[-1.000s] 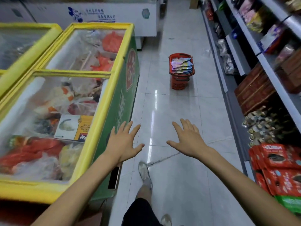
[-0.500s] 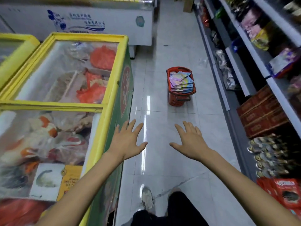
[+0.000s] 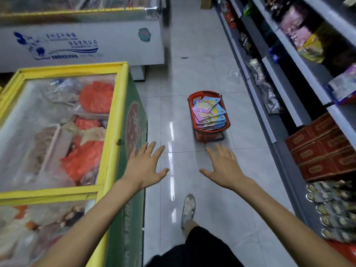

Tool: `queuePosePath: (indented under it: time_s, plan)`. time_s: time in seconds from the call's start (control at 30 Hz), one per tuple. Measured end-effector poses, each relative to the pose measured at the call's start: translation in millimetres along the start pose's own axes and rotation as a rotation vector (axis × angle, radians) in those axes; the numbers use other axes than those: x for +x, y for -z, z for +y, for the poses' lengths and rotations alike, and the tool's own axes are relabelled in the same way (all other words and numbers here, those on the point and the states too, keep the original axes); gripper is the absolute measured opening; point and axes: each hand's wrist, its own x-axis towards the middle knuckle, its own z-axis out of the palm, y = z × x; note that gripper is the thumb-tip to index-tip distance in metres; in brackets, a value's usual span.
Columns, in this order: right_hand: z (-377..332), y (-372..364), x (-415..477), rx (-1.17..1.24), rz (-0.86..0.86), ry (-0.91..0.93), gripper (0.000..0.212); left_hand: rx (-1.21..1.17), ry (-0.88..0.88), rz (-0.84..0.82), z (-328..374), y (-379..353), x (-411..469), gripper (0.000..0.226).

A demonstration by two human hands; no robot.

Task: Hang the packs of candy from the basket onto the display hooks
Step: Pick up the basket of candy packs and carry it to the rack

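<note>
On the glossy pale tiled floor, mid-aisle, stands a red perforated plastic basket, oval-rimmed. Flat, shiny packs of candy in pink, lilac and blue lie stacked inside it; their print is illegible. Left hand and right hand are apart, palms down, fingers straight and spread, holding nothing, short of the basket. A yellow-framed glass-topped freezer stands to the left. The white freezer bears blue script, unreadable. Grey shelving lines the right.
</note>
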Motion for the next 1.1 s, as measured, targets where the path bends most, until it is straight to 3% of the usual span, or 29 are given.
queuePosePath:
  time_s: [0.53,0.7,0.9,1.1]
  plan:
    - [21,83,254,0.027,-0.026,-0.069,0.094,0.006,-0.097,-0.089,-74,60,296,0.088]
    - [20,101,335,0.083,-0.004,-0.206,0.109,0.045,-0.216,-0.112,-117,77,416,0.087]
    - [19,121,397,0.160,-0.005,-0.378,0.105,0.088,-0.387,-0.169,-139,107,531,0.087]
    - [39,125,430,0.292,-0.005,-0.564,0.093,0.103,-0.549,-0.185,-115,117,619,0.091]
